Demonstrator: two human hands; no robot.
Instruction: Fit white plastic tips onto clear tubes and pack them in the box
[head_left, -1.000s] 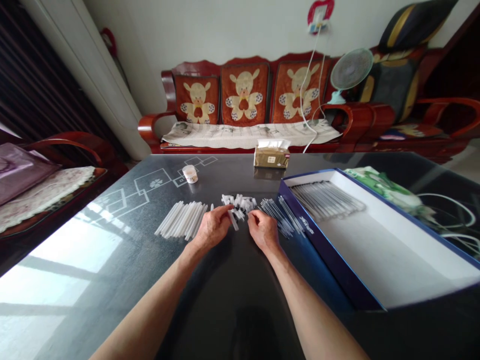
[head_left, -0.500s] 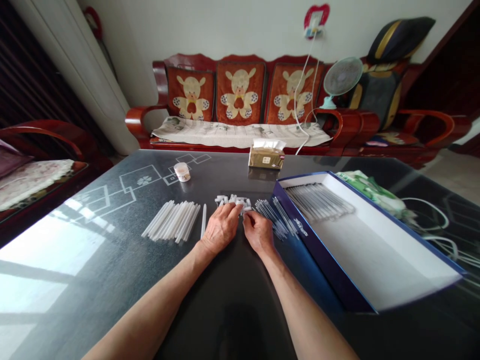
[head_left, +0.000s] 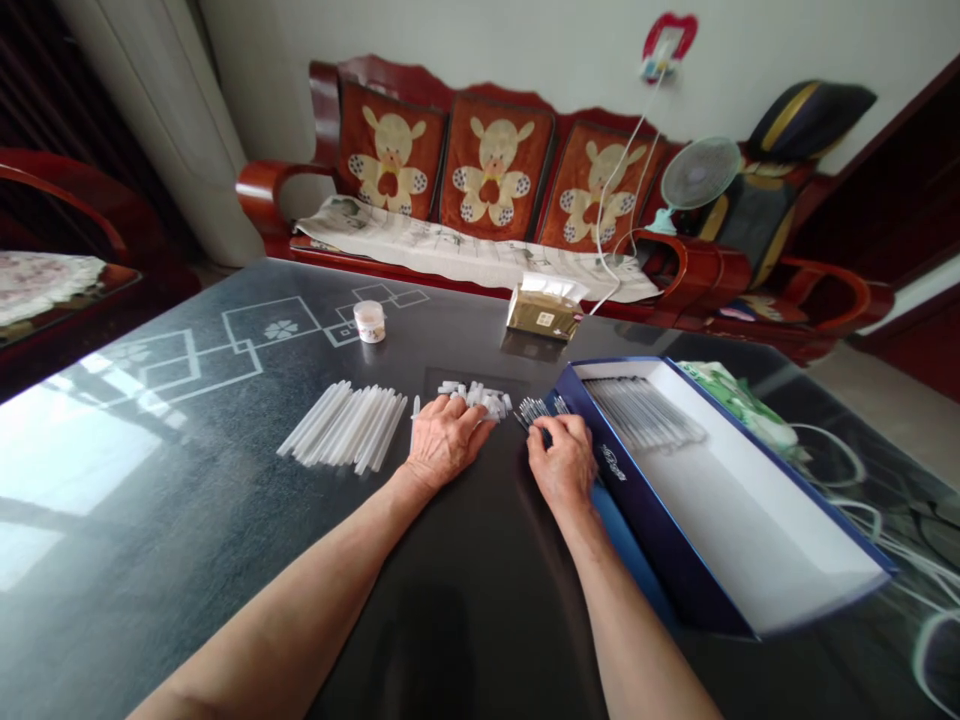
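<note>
My left hand lies palm down beside a small heap of short white caps, fingers curled and thumb near the heap; whatever is under the fingers is hidden. Just left of it is a single white plastic tube, partly covered by the hand. To its left, a row of white pen barrels lies side by side. My right hand is bent over a bunch of thin pen refills, fingertips closed among them, hiding most of their length.
A blue box with a white inside stands at right, several thin pens lined up at its far end. Behind are a small round tub and a tissue box. A green packet and white cables lie beyond the box.
My right hand has left the caps beside my left hand and moved right onto the refills. The left hand stays near the caps, its fingers shifted slightly. The head view has tilted.
</note>
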